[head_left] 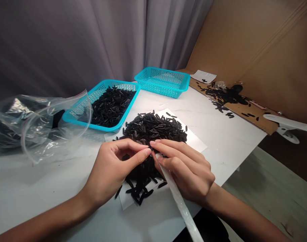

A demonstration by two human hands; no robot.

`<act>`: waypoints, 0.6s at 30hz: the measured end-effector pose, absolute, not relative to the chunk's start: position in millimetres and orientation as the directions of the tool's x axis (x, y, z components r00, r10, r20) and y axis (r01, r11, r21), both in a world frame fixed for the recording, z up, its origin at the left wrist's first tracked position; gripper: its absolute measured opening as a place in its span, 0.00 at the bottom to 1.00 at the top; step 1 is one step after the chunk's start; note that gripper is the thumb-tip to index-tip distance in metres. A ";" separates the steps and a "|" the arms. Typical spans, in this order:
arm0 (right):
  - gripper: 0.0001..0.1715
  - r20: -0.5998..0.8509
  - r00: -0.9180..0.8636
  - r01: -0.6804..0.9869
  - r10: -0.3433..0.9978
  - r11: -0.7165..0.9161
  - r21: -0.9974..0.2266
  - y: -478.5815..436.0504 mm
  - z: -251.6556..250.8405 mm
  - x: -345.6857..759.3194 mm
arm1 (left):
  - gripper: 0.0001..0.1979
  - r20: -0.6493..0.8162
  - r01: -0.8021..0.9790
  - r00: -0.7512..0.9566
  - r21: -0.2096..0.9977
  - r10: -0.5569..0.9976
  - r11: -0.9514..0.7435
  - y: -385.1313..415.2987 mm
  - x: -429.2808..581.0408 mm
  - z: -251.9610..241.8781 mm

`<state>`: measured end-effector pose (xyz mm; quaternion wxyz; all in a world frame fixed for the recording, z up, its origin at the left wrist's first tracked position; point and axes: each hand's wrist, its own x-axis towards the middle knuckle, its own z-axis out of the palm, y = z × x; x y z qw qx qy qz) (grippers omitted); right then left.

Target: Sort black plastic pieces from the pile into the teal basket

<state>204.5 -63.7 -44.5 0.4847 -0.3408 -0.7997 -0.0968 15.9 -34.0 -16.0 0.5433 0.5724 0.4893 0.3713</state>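
Observation:
A heap of small, narrow black pieces (154, 126) lies on a white sheet (196, 141), directly under both hands. My left hand (115, 163) is pinched, thumb against index finger, over the near side of the heap; whatever sits at its fingertips is too small to make out. Fingertip to fingertip with it, my right hand (186, 168) grips the upper end of a long white strip (180, 198). The strip slants down past the table's front edge and out of the picture. Several loose black pieces (139, 195) are scattered on the sheet's near corner.
A blue basket (128, 114) full of black pieces stands behind the heap on the left. Another blue basket (163, 90) is farther back. On the left lies a clear zip bag (42, 131). More black pieces (229, 95) and a paper (203, 76) lie along the cardboard.

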 end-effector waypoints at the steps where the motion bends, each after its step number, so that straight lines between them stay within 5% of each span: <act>1: 0.12 0.835 -0.325 0.642 0.443 0.752 -0.149 -65.0 -43.5 204.3 | 0.08 -0.129 0.144 0.256 0.985 0.958 0.094 -34.8 16.2 -16.6; 7: 0.14 0.839 -0.397 0.656 0.371 0.755 -0.023 -68.8 -43.5 202.2 | 0.09 -0.315 0.047 0.317 0.947 0.894 0.317 -37.3 15.5 -23.7; 13: 0.21 0.902 -0.040 0.704 0.429 0.653 -0.279 -66.1 -45.1 205.9 | 0.09 -0.362 0.052 0.273 0.931 0.891 0.362 -37.6 15.1 -23.8; 18: 0.17 0.847 -0.031 0.526 0.530 0.730 -0.437 -69.9 -46.1 204.5 | 0.10 -0.277 0.046 0.260 0.960 0.925 0.275 -37.6 13.8 -23.7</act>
